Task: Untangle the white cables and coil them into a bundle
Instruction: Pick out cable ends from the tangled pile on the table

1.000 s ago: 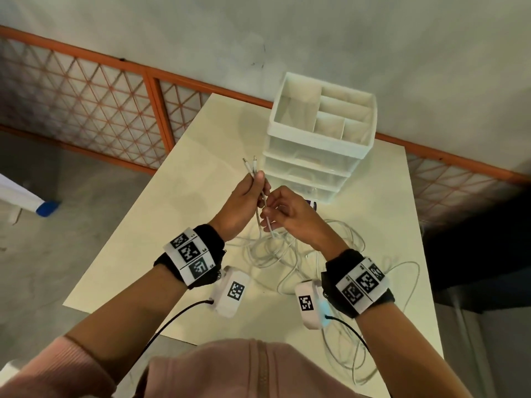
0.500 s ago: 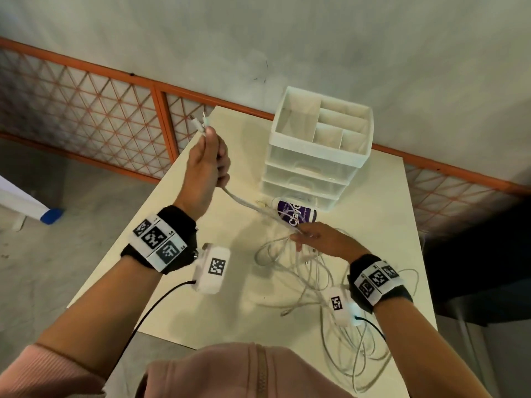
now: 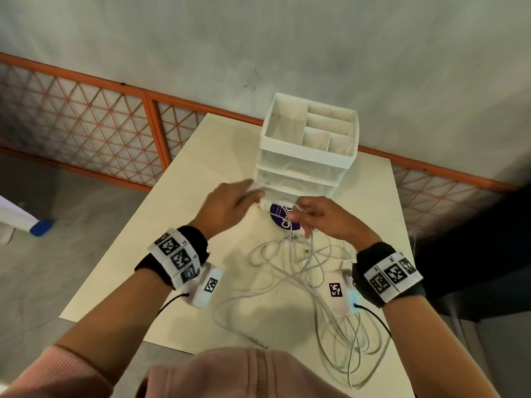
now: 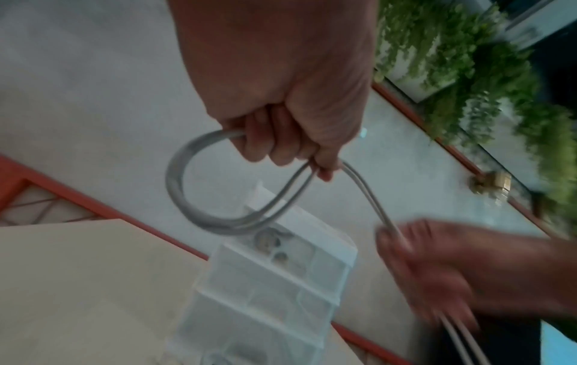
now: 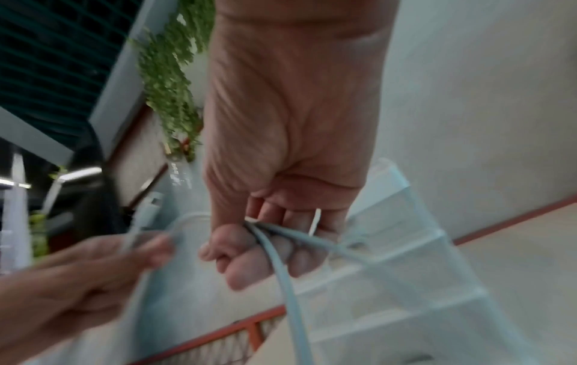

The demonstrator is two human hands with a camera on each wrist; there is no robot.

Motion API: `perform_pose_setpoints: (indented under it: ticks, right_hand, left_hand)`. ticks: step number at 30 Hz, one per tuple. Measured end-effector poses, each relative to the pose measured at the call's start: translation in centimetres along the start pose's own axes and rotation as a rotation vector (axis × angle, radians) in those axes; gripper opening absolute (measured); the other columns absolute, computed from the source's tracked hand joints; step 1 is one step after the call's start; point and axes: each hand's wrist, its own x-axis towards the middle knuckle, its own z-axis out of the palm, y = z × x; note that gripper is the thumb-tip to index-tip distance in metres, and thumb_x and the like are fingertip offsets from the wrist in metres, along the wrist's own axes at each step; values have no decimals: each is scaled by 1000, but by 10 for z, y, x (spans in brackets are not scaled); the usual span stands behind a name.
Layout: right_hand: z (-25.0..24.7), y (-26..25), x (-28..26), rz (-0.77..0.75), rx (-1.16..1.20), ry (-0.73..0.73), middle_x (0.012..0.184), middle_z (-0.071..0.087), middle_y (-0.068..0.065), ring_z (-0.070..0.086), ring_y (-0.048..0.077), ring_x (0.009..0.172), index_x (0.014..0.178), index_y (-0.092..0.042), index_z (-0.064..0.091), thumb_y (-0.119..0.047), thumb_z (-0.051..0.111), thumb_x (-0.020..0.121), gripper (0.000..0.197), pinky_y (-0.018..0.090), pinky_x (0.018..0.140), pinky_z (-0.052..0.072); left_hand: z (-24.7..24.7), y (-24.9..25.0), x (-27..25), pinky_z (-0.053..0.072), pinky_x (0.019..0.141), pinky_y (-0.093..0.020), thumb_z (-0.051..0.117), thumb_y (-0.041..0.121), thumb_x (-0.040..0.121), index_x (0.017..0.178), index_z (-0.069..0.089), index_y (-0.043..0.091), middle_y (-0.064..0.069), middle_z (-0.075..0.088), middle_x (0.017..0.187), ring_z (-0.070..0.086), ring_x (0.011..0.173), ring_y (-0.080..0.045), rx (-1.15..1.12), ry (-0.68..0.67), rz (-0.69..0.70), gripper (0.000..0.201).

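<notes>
White cables [image 3: 298, 271] lie in a loose tangle on the cream table [image 3: 161, 254], trailing over its near right edge. My left hand [image 3: 230, 205] is raised in front of the drawer unit, its fingers curled round a doubled loop of cable [image 4: 200, 187]. My right hand [image 3: 319, 219] is close beside it and pinches the same strands [image 5: 281, 249] between thumb and fingers. From that hand the strands drop to the tangle. Both hands are blurred in the wrist views.
A white drawer organiser [image 3: 310, 150] with open top compartments stands at the table's far side. A purple-labelled item [image 3: 283, 216] lies just in front of it, between my hands. An orange lattice railing [image 3: 86, 127] and a grey wall stand behind.
My left hand came down from high at the far left to beside the right hand, forming a loop of cable. The right hand rose off the tangle toward the drawer unit.
</notes>
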Motion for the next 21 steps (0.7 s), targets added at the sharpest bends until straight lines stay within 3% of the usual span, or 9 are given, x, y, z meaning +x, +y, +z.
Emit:
perform_pose_setpoints:
  ticks: [4,7,9,11,13,16,18,19,21]
  right_hand:
    - [-18,35,-24,83,54,75,59,54,4,53,6,53,88,-1,62,-23,55,94,24,31,72,45]
    - [-28,39,-34,91,146,175,65,46,5,51,13,63,86,-8,61,-24,46,99,25,40,82,51]
    - [-31,30,-32,103,196,231,64,39,1,44,10,57,88,-10,60,-25,39,101,29,29,71,52]
    - [-31,16,-26,109,93,224,63,37,-2,38,8,53,86,-13,62,-27,38,102,32,16,56,42]
    - [-25,2,-20,94,-138,157,64,44,-5,40,7,56,86,-13,66,-29,41,101,34,12,52,36]
    - [-6,-21,-10,3,-218,51,59,53,-16,46,-1,53,82,-16,66,-29,43,100,33,12,55,35]
    - [-2,-33,-4,-46,-157,43,51,52,-21,44,-4,48,78,-20,61,-28,43,100,30,10,53,33]
    - [-3,-37,-3,-67,-137,56,50,52,-22,44,-3,47,79,-20,62,-27,44,100,29,10,53,33]
    - [-9,-38,-5,-79,-69,67,49,51,-19,42,-1,47,84,-16,64,-27,46,99,26,12,53,34]
  left_hand:
    - [-39,-29,10,45,60,-38,50,35,94,87,67,8,-16,69,80,63,72,-34,98,317,-171,33]
    - [-40,-43,7,38,61,-33,53,38,93,89,67,13,-10,64,84,59,77,-32,285,118,-443,28]
    - [-29,-44,2,38,65,-34,61,35,88,99,63,13,-14,64,97,57,83,-32,327,3,-549,24]
    - [-18,-39,-3,38,64,-31,71,30,81,108,53,8,-15,62,87,59,80,-33,246,7,-483,39]
    - [-10,-18,-5,33,52,-19,73,32,79,110,48,14,-2,49,62,48,55,-19,-13,62,-322,43]
    - [6,20,0,31,53,-7,67,29,84,128,48,26,8,46,62,33,51,-9,-274,-171,-143,48]
    - [16,30,6,37,63,-7,58,26,91,115,58,25,8,58,75,49,61,-2,-288,-334,-72,24]
    - [18,29,7,38,66,-10,53,26,94,100,60,27,10,60,77,52,66,2,-277,-333,-63,9]
    - [14,22,11,37,63,-18,47,26,97,84,56,25,7,54,69,49,62,-1,-223,-237,-52,15]
